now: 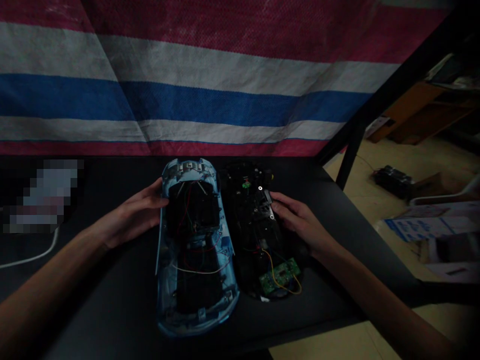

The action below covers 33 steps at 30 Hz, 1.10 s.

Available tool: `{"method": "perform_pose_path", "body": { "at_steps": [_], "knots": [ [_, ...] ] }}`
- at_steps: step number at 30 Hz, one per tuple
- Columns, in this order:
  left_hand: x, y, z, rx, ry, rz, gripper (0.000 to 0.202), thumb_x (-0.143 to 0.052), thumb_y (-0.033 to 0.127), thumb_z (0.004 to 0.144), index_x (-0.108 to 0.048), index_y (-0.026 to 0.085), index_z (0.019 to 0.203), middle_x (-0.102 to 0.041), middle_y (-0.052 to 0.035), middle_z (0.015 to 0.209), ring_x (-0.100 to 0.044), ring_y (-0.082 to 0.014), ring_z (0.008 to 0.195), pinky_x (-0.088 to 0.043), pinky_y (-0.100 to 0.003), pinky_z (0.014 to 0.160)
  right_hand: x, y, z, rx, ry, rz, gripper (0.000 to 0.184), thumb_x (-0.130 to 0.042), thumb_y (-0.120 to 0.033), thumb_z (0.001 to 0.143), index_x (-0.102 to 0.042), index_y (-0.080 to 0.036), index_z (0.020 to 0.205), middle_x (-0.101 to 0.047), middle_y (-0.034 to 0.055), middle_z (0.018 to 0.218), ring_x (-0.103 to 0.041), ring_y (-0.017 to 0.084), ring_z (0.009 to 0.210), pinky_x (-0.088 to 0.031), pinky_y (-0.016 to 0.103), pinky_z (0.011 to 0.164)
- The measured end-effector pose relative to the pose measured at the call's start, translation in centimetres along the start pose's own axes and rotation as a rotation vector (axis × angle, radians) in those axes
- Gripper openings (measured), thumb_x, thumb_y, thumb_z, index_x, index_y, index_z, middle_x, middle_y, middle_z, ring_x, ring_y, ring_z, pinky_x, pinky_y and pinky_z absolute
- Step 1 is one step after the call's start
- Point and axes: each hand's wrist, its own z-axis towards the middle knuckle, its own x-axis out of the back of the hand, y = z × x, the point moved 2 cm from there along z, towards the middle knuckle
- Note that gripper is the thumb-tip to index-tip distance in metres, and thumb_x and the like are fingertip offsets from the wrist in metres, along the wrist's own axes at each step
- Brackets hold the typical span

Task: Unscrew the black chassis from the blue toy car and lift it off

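A blue toy car body shell [195, 295] lies upside down on the black table [112, 310], with wires and dark parts showing inside. Right beside it lies the black chassis [258, 235], carrying a green circuit board [279, 275] and an orange wire. My left hand [137, 212] rests against the shell's left edge, fingers curled on it. On the other side, my right hand [298, 222] grips the chassis's right side, fingertips touching the black mechanism.
A striped red, white and blue tarp [187, 85] hangs behind the table. A white cable [33, 255] lies at the left. To the right, past the table edge, the floor holds a black table leg [348, 155], a dark device [393, 180] and cardboard boxes [423, 227].
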Motion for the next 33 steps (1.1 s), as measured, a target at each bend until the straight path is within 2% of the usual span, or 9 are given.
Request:
{"method": "perform_pose_path", "body": {
  "at_steps": [4,9,12,18,23,26,29,33],
  "knots": [
    [-0.4,0.1,-0.2,-0.021,-0.026,-0.036,0.044,-0.057,0.020,0.099,-0.056,0.026,0.143,-0.077,0.0035,0.121,-0.072,-0.0170,0.098,-0.059,-0.026,0.087,0.1,0.2,-0.1,-0.001,0.006,0.009,0.043,-0.075,-0.046,0.088,-0.071,-0.031,0.128,-0.072,-0.0006,0.093,-0.061,0.016,0.078,-0.047,0.024,0.064],
    [-0.5,0.0,-0.2,-0.025,-0.044,-0.025,0.049,-0.052,0.020,0.102,-0.048,0.023,0.150,-0.075,0.0008,0.126,-0.072,-0.0189,0.103,-0.057,-0.028,0.089,-0.1,0.0,-0.3,-0.016,0.010,0.031,0.041,-0.076,-0.044,0.087,-0.073,-0.032,0.126,-0.072,-0.0020,0.090,-0.061,0.014,0.075,-0.047,0.025,0.064],
    [-0.5,0.1,-0.2,-0.017,-0.020,-0.034,0.047,-0.056,0.020,0.099,-0.054,0.024,0.145,-0.075,0.0016,0.125,-0.072,-0.0189,0.101,-0.058,-0.027,0.088,-0.1,-0.1,-0.3,-0.030,0.024,0.029,0.044,-0.077,-0.046,0.085,-0.073,-0.032,0.127,-0.073,-0.0016,0.089,-0.062,0.015,0.074,-0.048,0.025,0.063],
    [-0.1,0.0,-0.2,0.000,0.021,-0.072,0.044,-0.067,0.016,0.090,-0.066,0.030,0.131,-0.078,0.0046,0.114,-0.071,-0.0173,0.097,-0.059,-0.023,0.082,0.5,0.2,0.0,-0.086,0.050,0.057,0.048,-0.077,-0.047,0.086,-0.070,-0.032,0.131,-0.076,0.0005,0.100,-0.065,0.017,0.079,-0.051,0.025,0.065],
    [0.5,-0.4,-0.1,0.034,0.076,-0.068,0.054,-0.071,0.018,0.086,-0.063,0.031,0.138,-0.073,0.0014,0.128,-0.070,-0.0206,0.106,-0.059,-0.026,0.087,0.7,0.3,0.0,-0.103,0.067,0.034,0.050,-0.077,-0.049,0.085,-0.071,-0.031,0.131,-0.077,0.0008,0.094,-0.065,0.017,0.073,-0.050,0.026,0.061],
    [0.7,-0.5,0.0,0.044,0.089,-0.065,0.062,-0.075,0.016,0.081,-0.062,0.032,0.139,-0.072,-0.0022,0.130,-0.071,-0.0246,0.108,-0.061,-0.032,0.088,0.5,0.0,0.0,-0.135,0.095,0.039,0.054,-0.079,-0.050,0.082,-0.070,-0.031,0.132,-0.078,0.0023,0.099,-0.069,0.020,0.079,-0.053,0.029,0.064],
    [0.8,-0.7,0.0,0.048,0.060,-0.058,0.065,-0.074,0.018,0.081,-0.059,0.036,0.142,-0.072,-0.0020,0.131,-0.070,-0.0275,0.112,-0.060,-0.035,0.091,0.5,-0.6,-0.2,-0.159,0.121,0.039,0.058,-0.078,-0.052,0.080,-0.069,-0.032,0.134,-0.079,0.0046,0.102,-0.072,0.026,0.089,-0.057,0.034,0.069],
    [0.7,-0.6,0.0,0.049,0.054,-0.035,0.073,-0.074,0.019,0.082,-0.051,0.038,0.149,-0.069,-0.0008,0.137,-0.069,-0.0291,0.118,-0.060,-0.036,0.093,1.3,-0.9,-1.1,-0.107,0.122,-0.005,0.058,-0.075,-0.059,0.079,-0.070,-0.036,0.133,-0.078,0.0061,0.109,-0.071,0.032,0.104,-0.059,0.040,0.078]
  ]
}}
